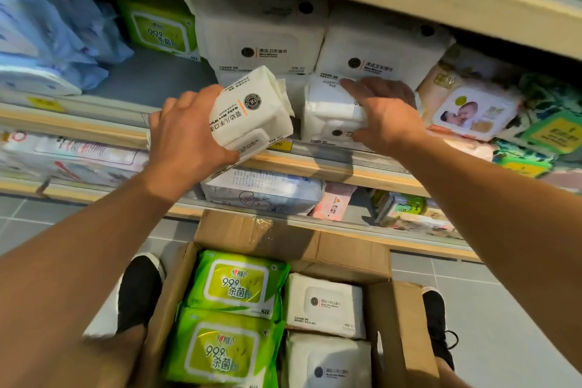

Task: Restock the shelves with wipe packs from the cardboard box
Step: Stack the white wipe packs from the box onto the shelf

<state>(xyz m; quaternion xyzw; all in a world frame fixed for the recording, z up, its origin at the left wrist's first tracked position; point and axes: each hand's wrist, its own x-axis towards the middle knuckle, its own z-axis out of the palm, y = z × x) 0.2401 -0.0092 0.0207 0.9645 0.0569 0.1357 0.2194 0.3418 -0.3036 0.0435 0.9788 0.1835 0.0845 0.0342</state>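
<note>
Right, my left hand (185, 138) grips a white wipe pack (252, 110), tilted, held just in front of the shelf edge (315, 164). My right hand (384, 116) is curled over the pack on the shelf (330, 116), thumb underneath, holding it beneath the two bigger white packs (321, 41) stacked behind. At six o'clock the cardboard box (346, 255) sits open between my shoes, with green packs (233, 312) on its left and white packs (326, 324) on its right. To do this well, I'd square the shelf pack with my right hand first, then level the left pack and slide it in at nine o'clock of that one, label forward, snug beside it. Watch the crimped end: it could snag its neighbour.
</note>
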